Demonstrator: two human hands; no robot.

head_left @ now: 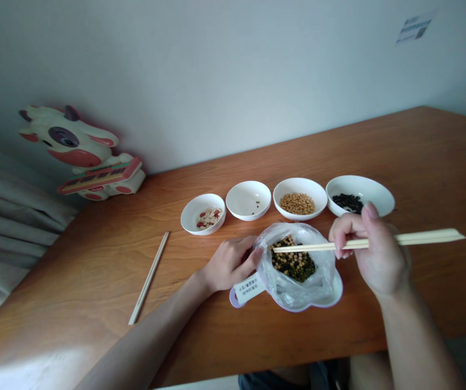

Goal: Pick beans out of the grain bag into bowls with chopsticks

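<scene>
My right hand [379,254] is closed around a pair of wooden chopsticks [314,247]. Their tips reach into an open clear plastic bag [297,292] of mixed beans [293,265], green, yellow and dark. Beneath the bag is a pale purple tray [338,292] with a handle that bears a paper label [249,288]. At the bag's left rim, my left hand [233,262] pinches the plastic between thumb and fingers. Behind the bag stand white bowls: one with yellow soybeans [297,203], one with black beans or seeds [348,202], partly behind my right hand.
Further left, a white bowl [249,200] holds a few small green bits, and another has pale and reddish pieces [208,218]. Two more chopsticks [149,276] lie on the wooden table [106,271]. A cow-shaped toy keyboard [86,154] stands by the wall, near a grey curtain [5,233].
</scene>
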